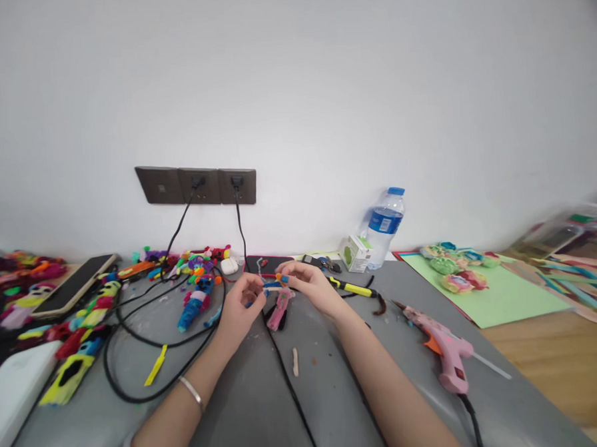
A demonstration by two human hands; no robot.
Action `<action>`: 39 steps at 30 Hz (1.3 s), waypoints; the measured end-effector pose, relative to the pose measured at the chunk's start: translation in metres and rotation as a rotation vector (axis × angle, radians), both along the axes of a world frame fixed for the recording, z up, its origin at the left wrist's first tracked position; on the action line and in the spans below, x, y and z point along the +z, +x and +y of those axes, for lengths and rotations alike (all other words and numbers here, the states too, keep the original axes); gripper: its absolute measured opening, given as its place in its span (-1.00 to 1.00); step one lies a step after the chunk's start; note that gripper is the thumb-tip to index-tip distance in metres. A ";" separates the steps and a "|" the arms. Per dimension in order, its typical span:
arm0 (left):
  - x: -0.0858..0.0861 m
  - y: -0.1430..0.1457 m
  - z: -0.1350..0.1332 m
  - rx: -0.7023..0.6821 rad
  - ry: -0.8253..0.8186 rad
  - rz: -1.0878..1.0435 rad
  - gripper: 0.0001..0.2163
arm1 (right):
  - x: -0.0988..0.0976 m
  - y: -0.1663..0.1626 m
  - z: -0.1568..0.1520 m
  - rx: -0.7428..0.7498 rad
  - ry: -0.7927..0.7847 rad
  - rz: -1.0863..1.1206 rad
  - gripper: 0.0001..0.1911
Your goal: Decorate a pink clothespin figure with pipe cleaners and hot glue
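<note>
My left hand [243,306] and my right hand [306,283] meet above the grey mat [248,399], both pinched on a small craft piece [273,283] of blue, orange and red bits. Fingers of both hands are curled tight around it. Just below the hands lie pink-handled pliers [279,310] on the mat. A silver bangle sits on my left wrist.
A pink glue gun [442,349] lies at the right, its cord running off the front. Black cables [134,339] loop from wall sockets [196,185]. Colourful wrapped figures [195,302] crowd the left. A water bottle [385,227], small green box [354,252], phone [74,283] and green paper [502,293] stand around.
</note>
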State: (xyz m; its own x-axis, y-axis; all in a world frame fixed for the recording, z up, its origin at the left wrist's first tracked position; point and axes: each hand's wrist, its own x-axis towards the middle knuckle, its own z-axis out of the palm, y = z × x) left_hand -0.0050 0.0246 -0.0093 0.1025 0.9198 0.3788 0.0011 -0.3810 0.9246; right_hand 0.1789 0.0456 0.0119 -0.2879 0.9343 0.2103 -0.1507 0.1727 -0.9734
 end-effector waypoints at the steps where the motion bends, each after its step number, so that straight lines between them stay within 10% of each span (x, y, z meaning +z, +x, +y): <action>1: -0.001 0.000 0.001 0.010 0.000 -0.010 -0.89 | -0.001 0.000 0.001 -0.013 -0.008 0.022 -0.71; 8: -0.002 -0.005 0.005 0.105 -0.055 -0.075 -0.84 | 0.003 0.018 0.003 -0.117 -0.113 -0.111 -0.66; 17: -0.001 -0.006 0.005 0.142 -0.069 -0.078 -0.84 | 0.018 0.049 -0.014 0.220 -0.161 -0.853 -0.92; 23: -0.001 -0.006 0.005 0.147 -0.070 -0.072 -0.84 | 0.035 0.027 -0.034 -0.064 0.045 -1.182 -0.84; 30: 0.000 -0.006 0.005 0.144 -0.074 -0.077 -0.82 | 0.046 -0.007 -0.070 0.319 0.134 -1.278 -0.75; 39: -0.003 -0.007 0.006 0.140 -0.076 -0.076 -0.83 | 0.044 -0.026 -0.070 0.183 0.065 -1.538 -0.86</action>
